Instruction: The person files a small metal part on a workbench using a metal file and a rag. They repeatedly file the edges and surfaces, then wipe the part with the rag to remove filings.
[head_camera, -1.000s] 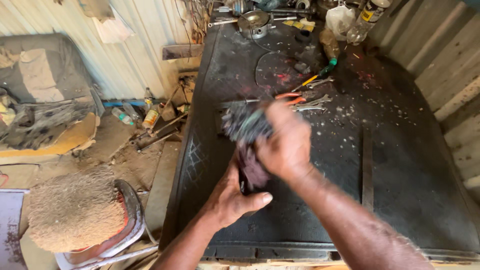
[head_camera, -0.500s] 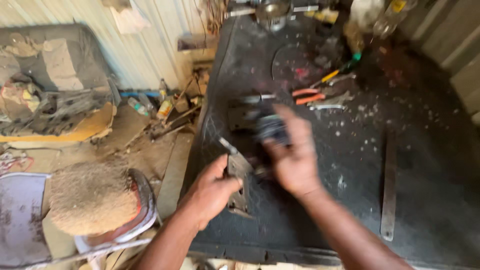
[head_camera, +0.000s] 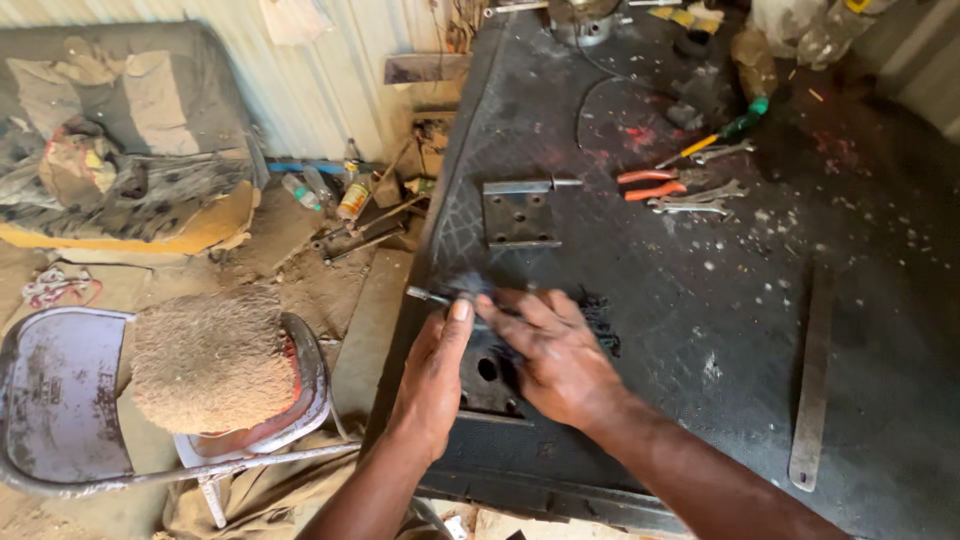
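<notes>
My left hand (head_camera: 432, 385) grips the near edge of a flat metal hinge plate (head_camera: 488, 382) with a round hole, thumb up against its thin pin (head_camera: 428, 295). The plate lies on the dark metal workbench (head_camera: 700, 330) near its left front edge. My right hand (head_camera: 560, 362) presses a dark rag (head_camera: 600, 318) onto the plate, fingers stretched toward the pin. The hands hide most of the plate. A second, similar hinge plate (head_camera: 520, 212) lies bare farther back on the bench.
Orange-handled pliers (head_camera: 650, 184), spanners (head_camera: 695, 200) and a green-handled screwdriver (head_camera: 722, 134) lie at the back. A long flat metal strip (head_camera: 812, 390) lies at the right. Left of the bench are a metal chair with a shaggy cushion (head_camera: 210, 360), bottles and scrap on the dirt floor.
Both hands came down from mid-air to the bench's near left edge with the plate and rag. The second hinge plate is now uncovered behind them.
</notes>
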